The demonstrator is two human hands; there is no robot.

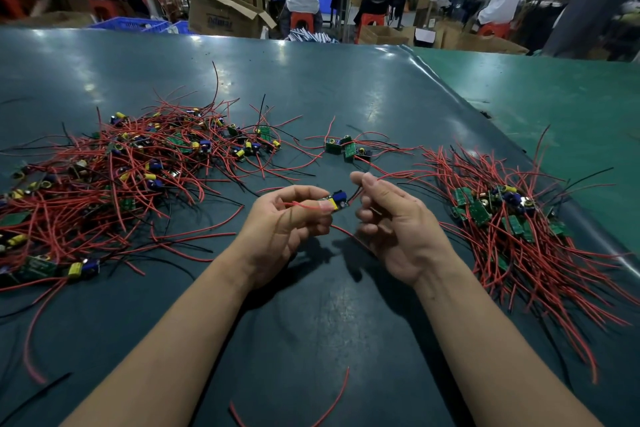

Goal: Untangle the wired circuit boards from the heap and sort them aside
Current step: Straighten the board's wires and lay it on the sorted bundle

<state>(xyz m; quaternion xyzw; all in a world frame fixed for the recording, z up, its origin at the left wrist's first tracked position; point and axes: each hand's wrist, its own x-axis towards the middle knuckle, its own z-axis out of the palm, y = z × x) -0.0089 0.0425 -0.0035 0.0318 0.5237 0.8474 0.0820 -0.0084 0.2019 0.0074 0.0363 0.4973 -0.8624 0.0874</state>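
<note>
Head view: left hand [287,218] grip pinches yellow-blue board [335,201]; right hand [391,218] seemingly pinches wire [398,174].

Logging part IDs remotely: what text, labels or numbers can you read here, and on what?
Cardboard box behind the table: dark printed word, too blurred to read.
Circuit board held in the left hand: markings too small.
Boards in the right pile: nothing legible.

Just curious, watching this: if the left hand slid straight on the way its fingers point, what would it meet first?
The left hand points right, toward the right hand, with a small circuit board in its grip. It would likely meet that hand's curled fingers first, though depth is unclear.
</note>
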